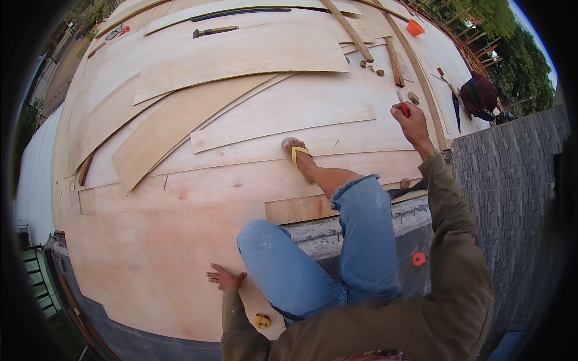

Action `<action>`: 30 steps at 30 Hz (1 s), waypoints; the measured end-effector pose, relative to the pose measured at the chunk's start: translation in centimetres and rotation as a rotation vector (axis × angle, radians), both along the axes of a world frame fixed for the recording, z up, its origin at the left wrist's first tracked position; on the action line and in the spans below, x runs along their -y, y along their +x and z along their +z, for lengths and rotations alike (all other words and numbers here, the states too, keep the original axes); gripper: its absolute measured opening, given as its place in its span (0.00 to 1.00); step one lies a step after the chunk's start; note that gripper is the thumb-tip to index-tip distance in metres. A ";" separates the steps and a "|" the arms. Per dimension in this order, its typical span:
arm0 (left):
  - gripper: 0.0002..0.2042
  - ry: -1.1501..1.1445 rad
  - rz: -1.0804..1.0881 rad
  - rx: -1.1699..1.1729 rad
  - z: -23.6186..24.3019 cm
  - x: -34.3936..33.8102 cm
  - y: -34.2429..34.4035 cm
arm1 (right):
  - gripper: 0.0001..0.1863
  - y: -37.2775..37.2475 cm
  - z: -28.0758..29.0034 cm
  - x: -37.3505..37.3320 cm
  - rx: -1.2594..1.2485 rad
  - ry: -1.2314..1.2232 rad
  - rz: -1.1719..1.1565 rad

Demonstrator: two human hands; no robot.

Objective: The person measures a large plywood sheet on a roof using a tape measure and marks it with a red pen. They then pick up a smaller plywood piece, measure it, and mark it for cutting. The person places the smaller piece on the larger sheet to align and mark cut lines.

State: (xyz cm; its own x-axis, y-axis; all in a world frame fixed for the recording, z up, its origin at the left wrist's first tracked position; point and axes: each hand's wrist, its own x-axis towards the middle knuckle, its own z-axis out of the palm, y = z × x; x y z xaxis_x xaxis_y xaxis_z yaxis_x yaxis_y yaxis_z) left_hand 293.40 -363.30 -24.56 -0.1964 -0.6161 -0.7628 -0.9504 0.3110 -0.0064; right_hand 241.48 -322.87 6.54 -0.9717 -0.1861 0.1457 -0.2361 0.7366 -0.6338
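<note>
My left hand (225,278) lies flat, fingers spread, on a large plywood sheet (150,259) beside my knee. Close to my left forearm, a yellow tape measure (262,320) rests on that same sheet. Raised out to the right, my right hand (414,125) is closed round a red utility knife (405,111), its pale blade pointing up and away. Beneath and beyond that hand are more plywood boards. My sandalled foot (299,157) stands on the wood between both hands.
Cut plywood strips (241,60) overlap at the far left, and a hammer (215,31) lies beyond them. Timber battens (349,30), wood blocks and an orange bucket (415,27) are at the far right. A dark cap (478,93) sits by the tiled edge. An orange roll (418,259) lies below.
</note>
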 end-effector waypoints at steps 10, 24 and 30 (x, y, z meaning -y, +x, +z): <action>0.41 -0.203 -0.297 -0.141 -9.7 1.0 7.7 | 0.13 -26.1 -32.2 15.6 0.570 -0.399 -0.221; 0.39 -0.206 -0.388 0.078 -10.8 3.2 7.8 | 0.30 -43.4 -42.9 21.9 0.494 -1.079 -0.872; 0.39 -0.162 -0.233 0.121 -10.9 1.8 8.5 | 0.14 -44.6 -43.2 20.6 0.535 -1.291 -0.788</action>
State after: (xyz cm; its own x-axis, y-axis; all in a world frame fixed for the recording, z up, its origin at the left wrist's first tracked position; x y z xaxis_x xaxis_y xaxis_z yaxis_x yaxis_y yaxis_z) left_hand 301.91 -365.09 -35.45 -0.2609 -0.6805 -0.6847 -0.8428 0.5064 -0.1822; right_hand 196.85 -343.49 -36.62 -0.7493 0.3343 -0.5716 0.3686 -0.5065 -0.7795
